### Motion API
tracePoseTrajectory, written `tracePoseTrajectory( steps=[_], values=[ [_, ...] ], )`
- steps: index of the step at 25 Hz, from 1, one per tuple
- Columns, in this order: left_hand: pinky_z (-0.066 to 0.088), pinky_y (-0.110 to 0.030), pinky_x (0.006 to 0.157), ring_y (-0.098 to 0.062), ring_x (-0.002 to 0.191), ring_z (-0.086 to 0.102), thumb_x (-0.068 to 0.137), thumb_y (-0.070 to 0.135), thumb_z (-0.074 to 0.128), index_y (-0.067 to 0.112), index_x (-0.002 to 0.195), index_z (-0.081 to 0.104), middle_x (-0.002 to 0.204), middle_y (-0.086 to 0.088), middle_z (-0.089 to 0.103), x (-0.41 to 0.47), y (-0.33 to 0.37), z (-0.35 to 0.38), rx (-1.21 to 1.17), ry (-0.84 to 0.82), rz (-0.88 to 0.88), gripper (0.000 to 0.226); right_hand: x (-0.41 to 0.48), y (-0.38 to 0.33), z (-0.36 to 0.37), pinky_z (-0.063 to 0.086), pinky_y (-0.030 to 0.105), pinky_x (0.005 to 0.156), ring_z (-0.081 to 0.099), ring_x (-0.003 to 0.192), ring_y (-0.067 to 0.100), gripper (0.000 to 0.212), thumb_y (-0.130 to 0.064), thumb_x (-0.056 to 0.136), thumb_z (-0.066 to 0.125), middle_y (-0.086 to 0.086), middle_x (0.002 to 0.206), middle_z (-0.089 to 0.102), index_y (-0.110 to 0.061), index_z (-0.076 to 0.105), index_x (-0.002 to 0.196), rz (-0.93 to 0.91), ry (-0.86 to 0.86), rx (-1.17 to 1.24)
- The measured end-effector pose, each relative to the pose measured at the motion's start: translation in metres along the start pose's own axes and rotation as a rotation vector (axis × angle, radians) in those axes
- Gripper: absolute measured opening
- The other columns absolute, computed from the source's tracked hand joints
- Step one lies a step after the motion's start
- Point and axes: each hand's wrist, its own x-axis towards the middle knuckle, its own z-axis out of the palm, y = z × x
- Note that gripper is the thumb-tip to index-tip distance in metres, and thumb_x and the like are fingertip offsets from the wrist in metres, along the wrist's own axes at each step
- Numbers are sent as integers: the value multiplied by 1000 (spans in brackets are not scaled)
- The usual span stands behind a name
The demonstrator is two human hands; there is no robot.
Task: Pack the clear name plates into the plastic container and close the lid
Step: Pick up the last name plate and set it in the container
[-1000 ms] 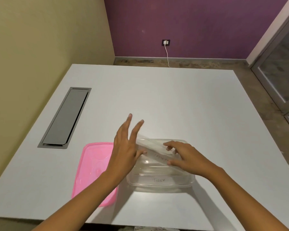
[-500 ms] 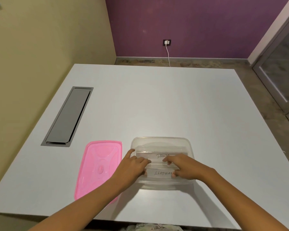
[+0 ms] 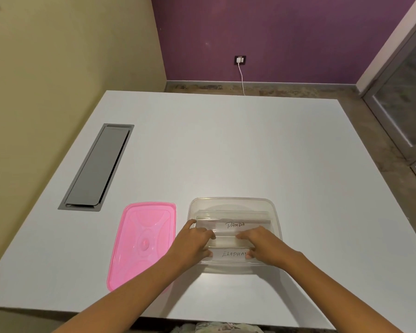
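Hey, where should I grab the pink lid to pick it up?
Probably the left long rim of the lid, coming from the left with the left hand: it lies flat, and its right edge sits close beside the container.

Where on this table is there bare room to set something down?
Widest free patch: the table beyond the container and pink lid, right of the grey hatch. Also bare: right of the container to the table edge. Crowded: the near edge, where left hand and right hand hold the name plates.

The white table (image 3: pixel 226 152) bears a pink lid (image 3: pixel 143 243) just beside a clear container (image 3: pixel 231 199)
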Motion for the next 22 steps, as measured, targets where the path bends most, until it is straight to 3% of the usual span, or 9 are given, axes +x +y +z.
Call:
tracePoseTrajectory(
  steps=[2,4,6,8,12,15,18,22],
  values=[
    [14,-31,114,-17,107,60,84,36,62,20,122,54,119,-1,66,1,0,0,-5,-6,-13,42,-3,-2,-1,52,35,89,61,80,19,51,0,83,62,12,113,64,-15,54,131,-1,15,4],
    [18,-27,110,-18,108,58,83,38,63,21,122,54,120,0,65,0,1,0,-28,2,-35,43,-6,-4,-2,53,32,84,63,77,19,40,1,83,60,8,98,65,-14,61,120,-2,44,-23],
    [26,-20,93,-22,107,54,80,40,66,21,120,56,118,1,66,0,2,-1,-67,24,-77,45,-9,-8,-2,47,26,70,67,82,26,27,0,81,57,7,86,62,-13,65,103,6,75,-148],
    [23,-19,77,-23,104,52,77,41,70,20,117,57,115,2,67,0,5,-3,-89,24,-116,46,-13,-13,-4,40,27,66,65,87,31,22,-4,80,57,11,88,62,-11,65,99,32,79,-316],
    [25,-22,73,-24,104,50,75,42,73,18,113,57,112,2,67,4,7,-4,-85,-7,-159,48,-15,-14,-5,37,28,65,60,81,31,25,-5,79,56,12,94,66,-11,64,101,69,77,-461],
    [23,-21,73,-26,103,51,76,40,72,15,112,57,114,0,66,4,8,-2,-80,9,-145,47,-14,-12,-4,37,28,64,59,80,31,25,-4,76,57,12,89,64,-11,65,99,55,80,-448],
    [22,-19,75,-26,103,53,77,41,71,13,113,57,115,-1,66,3,8,-1,-70,36,-122,48,-15,-6,-3,43,30,67,63,89,31,24,-7,76,60,11,97,68,-13,64,99,40,102,-394],
    [35,-22,78,-23,100,55,84,49,62,15,108,62,105,0,69,-7,9,-6,-201,146,-116,41,-18,-4,-4,51,34,81,63,103,28,40,-22,79,70,5,115,66,-16,60,118,56,128,-234]
  ],
)
